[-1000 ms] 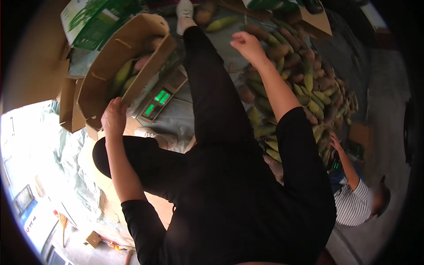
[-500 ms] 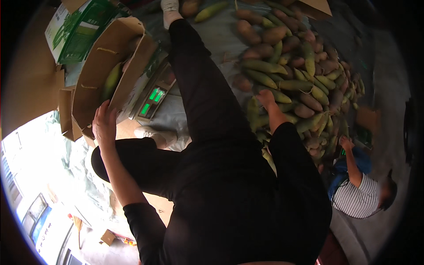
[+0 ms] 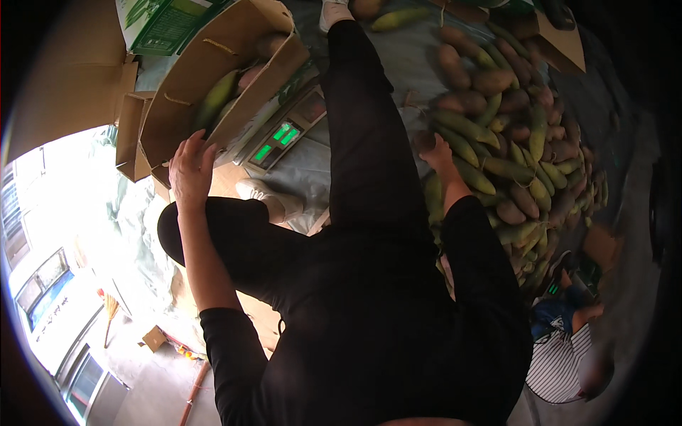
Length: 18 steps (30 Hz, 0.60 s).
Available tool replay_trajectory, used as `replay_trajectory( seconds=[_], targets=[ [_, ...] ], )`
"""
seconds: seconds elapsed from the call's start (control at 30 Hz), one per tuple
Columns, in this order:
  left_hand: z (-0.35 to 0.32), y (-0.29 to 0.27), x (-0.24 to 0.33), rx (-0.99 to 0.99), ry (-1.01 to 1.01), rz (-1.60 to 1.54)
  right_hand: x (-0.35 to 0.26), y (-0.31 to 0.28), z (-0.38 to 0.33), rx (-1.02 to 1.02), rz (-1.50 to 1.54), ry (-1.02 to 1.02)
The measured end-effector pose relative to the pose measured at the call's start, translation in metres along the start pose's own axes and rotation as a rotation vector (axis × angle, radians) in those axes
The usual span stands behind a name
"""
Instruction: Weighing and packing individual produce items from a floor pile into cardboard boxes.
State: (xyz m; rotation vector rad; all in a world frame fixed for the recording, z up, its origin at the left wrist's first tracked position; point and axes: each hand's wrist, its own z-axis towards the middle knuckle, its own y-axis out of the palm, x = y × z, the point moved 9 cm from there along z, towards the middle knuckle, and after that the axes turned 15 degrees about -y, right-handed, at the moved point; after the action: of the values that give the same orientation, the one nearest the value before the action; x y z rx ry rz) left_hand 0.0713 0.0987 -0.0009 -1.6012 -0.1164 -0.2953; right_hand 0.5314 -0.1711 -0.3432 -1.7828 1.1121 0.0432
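To the right lies a big heap of long green radishes [image 3: 469,129] mixed with reddish-brown roots [image 3: 492,83]. At the heap's left edge, my right hand [image 3: 438,155] has its fingers closed round a dark reddish-brown root [image 3: 424,140], partly hidden by the hand and a little blurred. My left hand [image 3: 190,174] is at the near end of an open cardboard box [image 3: 165,122], its fingers apart and slightly bent, holding nothing. Inside that box are a green radish [image 3: 217,98] and some reddish roots [image 3: 250,76].
Beside the box stands a scale with a lit green display [image 3: 277,142]. A green-and-white carton [image 3: 170,25] is at upper left. My legs stretch between box and heap. Another person in a striped shirt [image 3: 561,362] bends at lower right, near a second scale display [image 3: 553,289].
The view has shifted, so box and heap appear farther right and higher. My right hand has reached the reddish-brown root at the heap's edge. The other person has bent lower.
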Motion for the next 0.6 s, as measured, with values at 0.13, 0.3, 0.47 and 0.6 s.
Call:
replay_trajectory(
  seconds=[0.13, 0.3, 0.47, 0.6],
  targets=[
    [0.0, -0.003, -0.005, -0.001, -0.009, 0.032, -0.033, 0.008, -0.013, -0.041, -0.218, 0.029],
    [0.002, 0.001, 0.0, -0.009, -0.002, 0.034, -0.029, 0.022, -0.011, -0.008, -0.209, 0.054],
    [0.0, -0.006, -0.006, 0.014, -0.018, 0.004, -0.045, 0.029, -0.006, -0.021, -0.054, -0.053],
    [0.002, -0.013, -0.005, 0.045, -0.048, -0.048, -0.031, 0.034, -0.001, -0.056, -0.056, -0.009]
  ],
)
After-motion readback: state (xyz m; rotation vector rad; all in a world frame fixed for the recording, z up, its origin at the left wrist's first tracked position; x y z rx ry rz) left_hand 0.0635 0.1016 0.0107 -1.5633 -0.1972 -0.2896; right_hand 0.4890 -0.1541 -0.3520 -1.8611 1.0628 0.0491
